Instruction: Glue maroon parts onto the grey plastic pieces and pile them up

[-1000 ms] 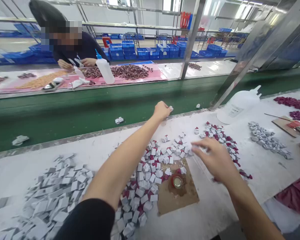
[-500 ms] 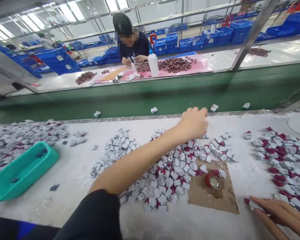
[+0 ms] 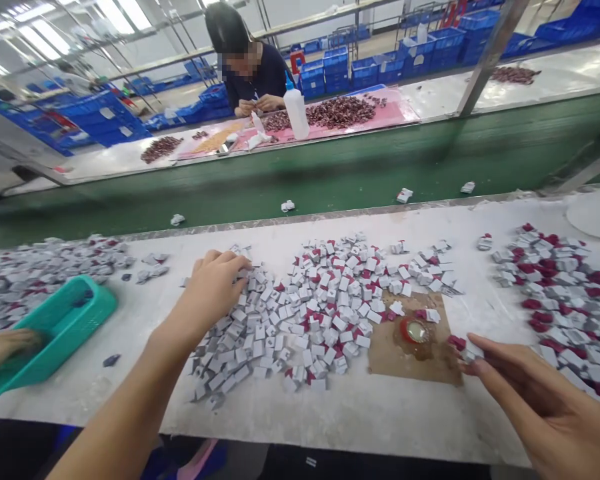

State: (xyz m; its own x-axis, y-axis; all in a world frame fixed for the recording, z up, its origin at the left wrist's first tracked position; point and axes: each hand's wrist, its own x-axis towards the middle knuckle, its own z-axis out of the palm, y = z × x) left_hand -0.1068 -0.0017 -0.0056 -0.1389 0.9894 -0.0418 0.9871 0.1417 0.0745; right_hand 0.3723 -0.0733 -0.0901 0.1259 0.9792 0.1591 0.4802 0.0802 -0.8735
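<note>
My left hand (image 3: pixel 217 283) is over the left side of a pile of small light-grey and white block-like pieces (image 3: pixel 260 320), its fingers bent and somewhat apart, with nothing visible in them. On the right, my right hand (image 3: pixel 525 380) pinches a small white-and-maroon piece (image 3: pixel 470 349) between thumb and fingers. Just left of that piece lies a brown cardboard sheet (image 3: pixel 387 360), stained wet. A small red-rimmed round cap (image 3: pixel 415 331) with clear-looking liquid sits on it. Joined white-and-maroon pieces (image 3: pixel 330 267) fill the middle of the pile.
Another person's hand (image 3: pixel 10 350) reaches into a green tray (image 3: pixel 97 303) at left. More pieces are heaped at far left (image 3: pixel 55 257) and right (image 3: pixel 545 280). Several pieces lie on the green belt (image 3: pixel 330 173). Across it, a co-worker (image 3: pixel 253 73) sits behind a white bottle (image 3: pixel 297 113).
My left hand has moved from the table's far edge to the left part of the pile. My right hand has brought its piece up and left, towards the cardboard. Another person's hand has appeared in the tray.
</note>
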